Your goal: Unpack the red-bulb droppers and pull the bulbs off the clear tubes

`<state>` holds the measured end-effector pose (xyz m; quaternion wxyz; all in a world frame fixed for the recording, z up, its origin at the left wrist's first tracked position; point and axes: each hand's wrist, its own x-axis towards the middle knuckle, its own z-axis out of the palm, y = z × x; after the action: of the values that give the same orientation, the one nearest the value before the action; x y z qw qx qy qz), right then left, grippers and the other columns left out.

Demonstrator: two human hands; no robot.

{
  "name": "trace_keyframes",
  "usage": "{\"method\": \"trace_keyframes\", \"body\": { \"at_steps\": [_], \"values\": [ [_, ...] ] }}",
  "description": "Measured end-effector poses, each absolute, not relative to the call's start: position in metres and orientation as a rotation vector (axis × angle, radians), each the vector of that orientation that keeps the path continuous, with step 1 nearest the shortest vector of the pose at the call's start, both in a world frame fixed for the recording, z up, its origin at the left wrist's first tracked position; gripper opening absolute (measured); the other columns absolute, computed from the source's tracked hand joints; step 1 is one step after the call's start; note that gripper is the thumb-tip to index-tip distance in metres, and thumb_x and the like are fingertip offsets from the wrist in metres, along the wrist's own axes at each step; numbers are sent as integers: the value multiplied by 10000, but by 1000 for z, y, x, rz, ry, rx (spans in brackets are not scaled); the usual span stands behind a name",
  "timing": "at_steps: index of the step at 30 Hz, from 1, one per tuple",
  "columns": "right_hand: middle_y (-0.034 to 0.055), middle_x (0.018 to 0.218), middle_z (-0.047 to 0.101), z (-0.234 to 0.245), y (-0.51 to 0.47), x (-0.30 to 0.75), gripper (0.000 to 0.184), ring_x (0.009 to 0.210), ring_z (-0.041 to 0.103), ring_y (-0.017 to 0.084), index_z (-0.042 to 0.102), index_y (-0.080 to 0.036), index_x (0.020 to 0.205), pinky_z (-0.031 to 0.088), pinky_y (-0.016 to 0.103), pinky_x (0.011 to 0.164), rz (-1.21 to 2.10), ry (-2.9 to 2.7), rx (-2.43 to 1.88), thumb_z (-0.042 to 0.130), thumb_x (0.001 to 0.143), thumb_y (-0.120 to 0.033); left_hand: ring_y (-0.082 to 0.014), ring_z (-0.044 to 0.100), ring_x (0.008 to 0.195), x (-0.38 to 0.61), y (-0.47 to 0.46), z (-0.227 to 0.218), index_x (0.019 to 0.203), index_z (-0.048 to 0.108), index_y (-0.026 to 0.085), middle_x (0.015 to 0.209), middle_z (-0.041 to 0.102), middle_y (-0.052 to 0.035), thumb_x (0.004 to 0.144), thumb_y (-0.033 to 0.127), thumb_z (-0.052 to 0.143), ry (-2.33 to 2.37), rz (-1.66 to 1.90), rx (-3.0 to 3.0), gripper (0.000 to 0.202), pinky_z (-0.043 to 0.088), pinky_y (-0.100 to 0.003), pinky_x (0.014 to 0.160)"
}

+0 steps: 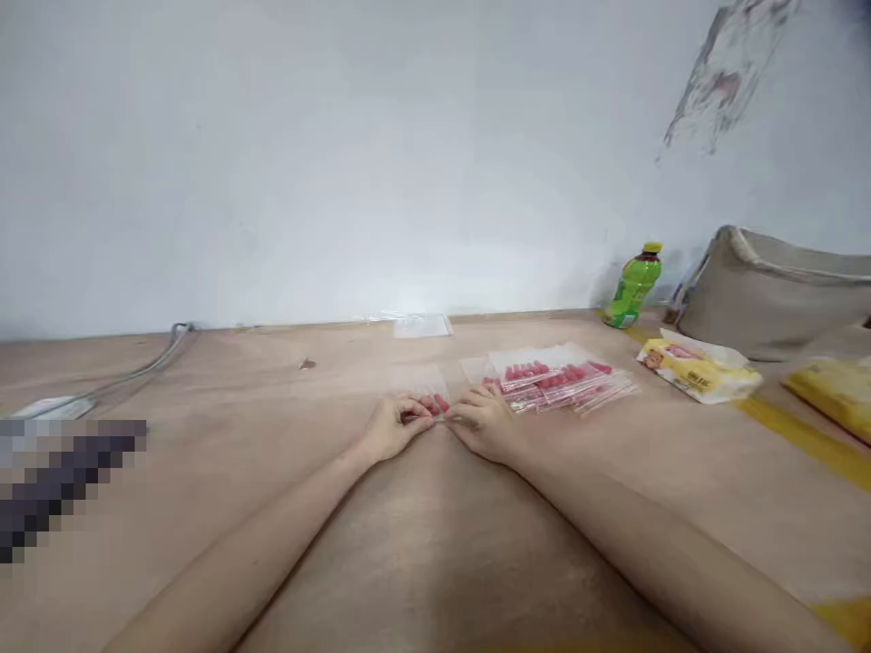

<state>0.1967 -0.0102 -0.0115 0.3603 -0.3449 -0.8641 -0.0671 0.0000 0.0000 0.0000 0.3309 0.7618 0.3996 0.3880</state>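
Observation:
A small clear plastic bag (423, 377) with a few red, elongated pieces (439, 403) inside lies flat on the table in front of me. Its near edge is pinched by my left hand (400, 424) at the left, thumb and fingers closed. At the right end of that same edge, my right hand (484, 421) also has its thumb and fingertips together on the plastic. Just beyond my right hand spreads an overlapping pile of similar bags (551, 376) with red pieces in them. What exactly the red pieces are, I cannot tell.
Flat clear bags (422, 326) lie by the wall. To the right are a green bottle (634, 287) with a yellow cap, a yellow-and-white tissue pack (700, 365), a beige fabric bin (776, 304) and another yellow packet (834, 390). A grey cable (153, 363) runs along the left.

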Motion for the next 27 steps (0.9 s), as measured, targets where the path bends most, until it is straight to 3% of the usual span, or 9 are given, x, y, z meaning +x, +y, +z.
{"method": "trace_keyframes", "body": {
  "at_steps": [14,21,27],
  "values": [
    [8,803,643,-5,-13,192,143,804,488,145,631,-220,765,250,319,758,-244,-2222,-920,502,827,-218,-171,597,863,-4,-1,0,681,647,165,914,628,-58,708,291,640,1031,1017,2025,129,474,-304,793],
    [14,803,629,-4,-12,186,39,828,481,162,590,-198,761,250,325,766,-237,-2216,-1021,553,756,-187,-173,603,858,-2,-3,2,678,643,162,899,633,-60,703,286,641,1027,1025,2040,126,482,-302,780],
    [22,808,627,-3,-12,184,115,819,473,156,592,-189,751,249,329,762,-314,-2257,-968,490,803,-179,-167,602,845,3,-5,4,710,661,165,926,627,-67,774,273,548,1126,1050,2176,169,488,-307,764]
  ]
}}
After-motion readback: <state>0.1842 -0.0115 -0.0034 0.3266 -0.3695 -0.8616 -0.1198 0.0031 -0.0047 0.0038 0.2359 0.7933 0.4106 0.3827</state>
